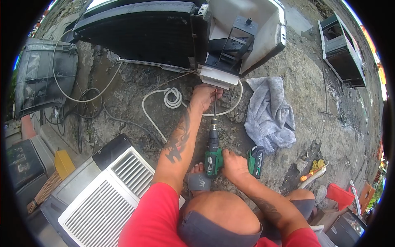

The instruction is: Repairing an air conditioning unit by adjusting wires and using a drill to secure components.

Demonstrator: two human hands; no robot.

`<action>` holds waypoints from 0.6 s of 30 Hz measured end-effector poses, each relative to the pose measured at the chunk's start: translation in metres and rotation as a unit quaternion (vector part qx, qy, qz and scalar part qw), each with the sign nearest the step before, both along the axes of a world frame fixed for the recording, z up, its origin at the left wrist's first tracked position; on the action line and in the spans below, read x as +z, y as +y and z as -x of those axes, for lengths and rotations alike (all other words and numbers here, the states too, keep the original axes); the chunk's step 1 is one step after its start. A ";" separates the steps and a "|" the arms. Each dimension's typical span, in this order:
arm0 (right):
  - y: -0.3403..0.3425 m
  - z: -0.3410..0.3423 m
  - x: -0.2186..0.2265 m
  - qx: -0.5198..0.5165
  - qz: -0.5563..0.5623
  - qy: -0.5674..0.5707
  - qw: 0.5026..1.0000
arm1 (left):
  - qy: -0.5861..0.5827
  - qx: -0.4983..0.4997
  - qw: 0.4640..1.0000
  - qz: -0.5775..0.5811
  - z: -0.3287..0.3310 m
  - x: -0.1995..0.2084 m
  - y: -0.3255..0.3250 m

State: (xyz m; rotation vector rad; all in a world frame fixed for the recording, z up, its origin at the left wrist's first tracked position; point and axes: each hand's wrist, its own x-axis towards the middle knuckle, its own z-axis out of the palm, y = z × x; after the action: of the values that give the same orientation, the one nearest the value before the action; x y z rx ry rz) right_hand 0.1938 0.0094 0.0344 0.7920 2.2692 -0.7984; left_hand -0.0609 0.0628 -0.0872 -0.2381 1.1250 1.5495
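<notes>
In my right hand (pixel 235 166) is a green and black cordless drill (pixel 213 158), its fingers wrapped round the handle. The drill points away from me, and a long thin driver bit (pixel 214 108) runs from its chuck up to a white box-shaped part (pixel 216 78). My left hand (pixel 203 96) is closed at the far end of the bit, just under that white part; its fingertips are partly hidden. The white part sits at the lower edge of an opened air conditioner housing (pixel 135 39), dark outside with a pale inner shell and a black metal bracket (pixel 238 41).
A white cord (pixel 172 98) coils left of my left hand. Right of the drill lies a grey towel (pixel 271 115). A white air conditioner grille (pixel 105 197) stands near left, a grey bin (pixel 47 74) far left, a metal casing (pixel 343 51) far right, and a screwdriver (pixel 307 177) near right.
</notes>
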 end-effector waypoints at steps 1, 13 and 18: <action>-0.001 0.000 0.002 0.002 0.001 0.001 1.000 | 0.020 -0.010 1.000 0.000 -0.002 -0.003 -0.001; -0.022 0.018 0.005 -0.074 0.037 0.011 0.997 | 0.049 -0.016 0.998 -0.046 -0.004 -0.011 0.003; -0.028 0.029 0.003 -0.099 0.039 0.022 0.994 | 0.003 0.033 0.997 -0.074 -0.010 -0.011 -0.002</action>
State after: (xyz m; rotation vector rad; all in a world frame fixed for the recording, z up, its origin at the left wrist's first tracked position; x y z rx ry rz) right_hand 0.1646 -0.0181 0.0378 0.9830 2.2057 -0.9994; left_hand -0.0508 0.0612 -0.0979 -0.1715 1.0100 1.6860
